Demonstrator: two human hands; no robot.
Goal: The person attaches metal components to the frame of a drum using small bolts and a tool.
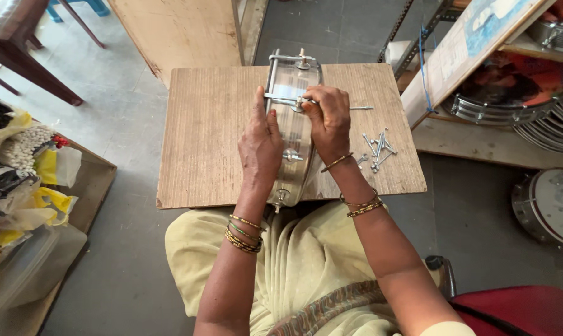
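Both your hands clamp the drum shell (pixel 292 134), left hand (pixel 261 144) steadying, right hand (pixel 328 118) seating a tension rod (pixel 356 108); next, tighten it squarely.

Grey concrete floor (pixel 126 261), dark wooden table (pixel 20 43) at far left, metal shelving (pixel 418 37) right, probably daylit.

drum shell (pixel 292 134): shiny metal, stood on edge, running 12 to 6 o'clock.
rod (pixel 360 108): thin, pointed toward 3 o'clock.

Soft, even daylight – faint shadows, sharp focus, slight glare on the metal drum shell (pixel 292 134)
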